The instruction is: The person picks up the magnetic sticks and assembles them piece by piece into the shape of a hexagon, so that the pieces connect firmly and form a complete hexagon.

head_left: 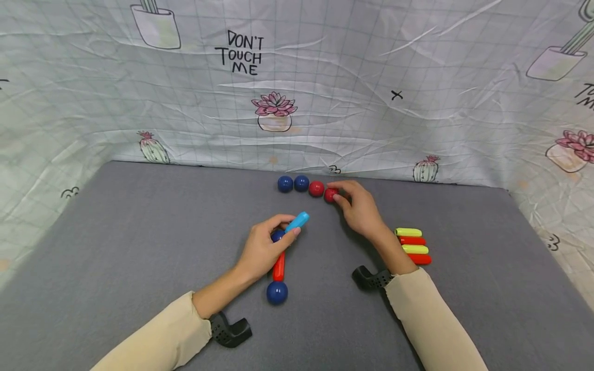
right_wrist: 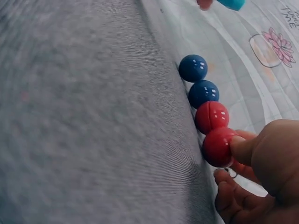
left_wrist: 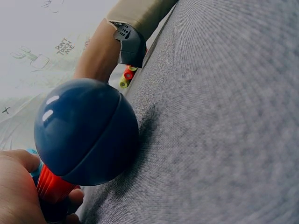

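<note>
My left hand (head_left: 264,250) grips a toy piece made of balls and sticks. Its light blue stick (head_left: 297,221) points up and right from a blue ball (head_left: 277,236) partly hidden by the fingers. A red stick (head_left: 278,268) runs from there toward a second blue ball (head_left: 277,292), which looms large in the left wrist view. Farther back, my right hand (head_left: 362,208) pinches a red ball (right_wrist: 218,147) between thumb and fingers, at the right end of a row. Beside it sit another red ball (head_left: 316,188) and two blue balls (head_left: 293,184).
Yellow and red sticks (head_left: 413,233) lie stacked side by side, right of my right forearm. A printed cloth (head_left: 325,118) hangs behind the grey table (head_left: 185,216). Each wrist wears a black camera mount (head_left: 229,330).
</note>
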The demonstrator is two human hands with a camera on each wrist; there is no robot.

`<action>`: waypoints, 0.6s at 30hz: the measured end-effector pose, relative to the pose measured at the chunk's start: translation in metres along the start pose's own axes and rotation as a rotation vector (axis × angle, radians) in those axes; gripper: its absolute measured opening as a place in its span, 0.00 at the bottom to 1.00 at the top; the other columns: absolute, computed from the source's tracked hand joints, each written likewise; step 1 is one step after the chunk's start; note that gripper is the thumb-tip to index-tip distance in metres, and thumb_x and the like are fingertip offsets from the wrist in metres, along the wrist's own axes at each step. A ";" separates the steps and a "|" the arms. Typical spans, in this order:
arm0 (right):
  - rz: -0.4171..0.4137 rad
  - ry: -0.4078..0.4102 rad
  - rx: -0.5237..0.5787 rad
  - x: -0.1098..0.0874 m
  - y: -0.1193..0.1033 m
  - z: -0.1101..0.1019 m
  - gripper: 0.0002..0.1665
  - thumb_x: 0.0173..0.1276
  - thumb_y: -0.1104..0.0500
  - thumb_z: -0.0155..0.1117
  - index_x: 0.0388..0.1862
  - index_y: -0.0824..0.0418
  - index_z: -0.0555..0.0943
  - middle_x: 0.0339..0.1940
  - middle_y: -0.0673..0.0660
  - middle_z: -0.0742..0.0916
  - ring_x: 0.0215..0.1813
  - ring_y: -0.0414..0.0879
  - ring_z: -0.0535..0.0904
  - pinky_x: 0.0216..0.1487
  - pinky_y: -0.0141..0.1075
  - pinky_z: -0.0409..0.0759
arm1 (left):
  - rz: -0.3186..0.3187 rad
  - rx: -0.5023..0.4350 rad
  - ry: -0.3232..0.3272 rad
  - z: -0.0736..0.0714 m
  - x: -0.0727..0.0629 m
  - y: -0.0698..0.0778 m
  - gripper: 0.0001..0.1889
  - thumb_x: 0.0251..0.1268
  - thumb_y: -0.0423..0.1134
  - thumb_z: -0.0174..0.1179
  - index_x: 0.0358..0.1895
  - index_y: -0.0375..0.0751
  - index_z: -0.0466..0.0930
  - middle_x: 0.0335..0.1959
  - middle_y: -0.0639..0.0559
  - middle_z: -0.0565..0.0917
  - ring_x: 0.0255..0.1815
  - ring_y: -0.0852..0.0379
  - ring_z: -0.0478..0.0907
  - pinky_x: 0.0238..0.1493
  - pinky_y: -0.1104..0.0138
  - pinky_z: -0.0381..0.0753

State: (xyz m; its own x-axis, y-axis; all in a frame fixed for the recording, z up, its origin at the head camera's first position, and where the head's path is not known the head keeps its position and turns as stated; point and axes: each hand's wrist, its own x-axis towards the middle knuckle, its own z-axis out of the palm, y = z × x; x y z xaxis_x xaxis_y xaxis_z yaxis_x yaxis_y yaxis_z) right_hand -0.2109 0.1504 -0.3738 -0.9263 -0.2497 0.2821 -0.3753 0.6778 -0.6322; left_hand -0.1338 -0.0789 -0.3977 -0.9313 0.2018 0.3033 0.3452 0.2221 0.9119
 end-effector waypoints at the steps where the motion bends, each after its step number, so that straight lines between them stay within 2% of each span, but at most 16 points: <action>1: 0.014 -0.010 -0.001 0.000 0.000 -0.001 0.17 0.69 0.64 0.60 0.56 0.60 0.80 0.53 0.60 0.80 0.48 0.54 0.75 0.49 0.48 0.71 | 0.003 0.000 0.001 0.000 0.000 0.000 0.11 0.66 0.41 0.62 0.48 0.41 0.82 0.33 0.53 0.81 0.29 0.58 0.75 0.31 0.68 0.72; 8: 0.101 -0.075 0.000 0.000 -0.001 -0.004 0.18 0.70 0.58 0.62 0.58 0.55 0.78 0.55 0.57 0.81 0.47 0.52 0.78 0.47 0.47 0.73 | 0.003 -0.002 0.006 -0.001 0.001 0.000 0.12 0.66 0.41 0.62 0.48 0.41 0.82 0.34 0.52 0.81 0.30 0.57 0.75 0.32 0.68 0.73; 11: 0.112 -0.086 0.011 0.000 -0.001 -0.004 0.18 0.69 0.58 0.62 0.58 0.55 0.77 0.54 0.57 0.82 0.45 0.51 0.79 0.44 0.46 0.74 | -0.001 -0.007 0.005 -0.001 0.001 0.000 0.12 0.66 0.41 0.62 0.48 0.41 0.82 0.34 0.52 0.82 0.30 0.57 0.75 0.33 0.68 0.73; 13: 0.109 -0.088 0.022 0.000 -0.001 -0.003 0.18 0.69 0.58 0.62 0.57 0.56 0.77 0.54 0.57 0.82 0.44 0.51 0.79 0.43 0.45 0.74 | -0.013 0.000 0.002 -0.002 0.000 0.012 0.11 0.66 0.37 0.62 0.48 0.37 0.82 0.34 0.50 0.82 0.30 0.57 0.75 0.33 0.69 0.73; 18: 0.106 -0.094 0.064 -0.001 -0.002 -0.003 0.18 0.69 0.60 0.62 0.57 0.58 0.76 0.53 0.58 0.81 0.43 0.51 0.79 0.40 0.43 0.75 | -0.035 0.009 0.000 0.000 0.000 0.013 0.11 0.64 0.32 0.62 0.48 0.33 0.81 0.33 0.47 0.81 0.29 0.54 0.75 0.31 0.69 0.72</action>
State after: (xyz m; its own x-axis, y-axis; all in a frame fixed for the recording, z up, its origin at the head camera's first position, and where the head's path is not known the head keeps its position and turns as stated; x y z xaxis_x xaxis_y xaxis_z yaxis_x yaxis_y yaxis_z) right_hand -0.2094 0.1517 -0.3706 -0.9587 -0.2449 0.1447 -0.2740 0.6588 -0.7006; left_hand -0.1296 -0.0762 -0.3853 -0.9428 0.1933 0.2714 0.3134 0.2381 0.9193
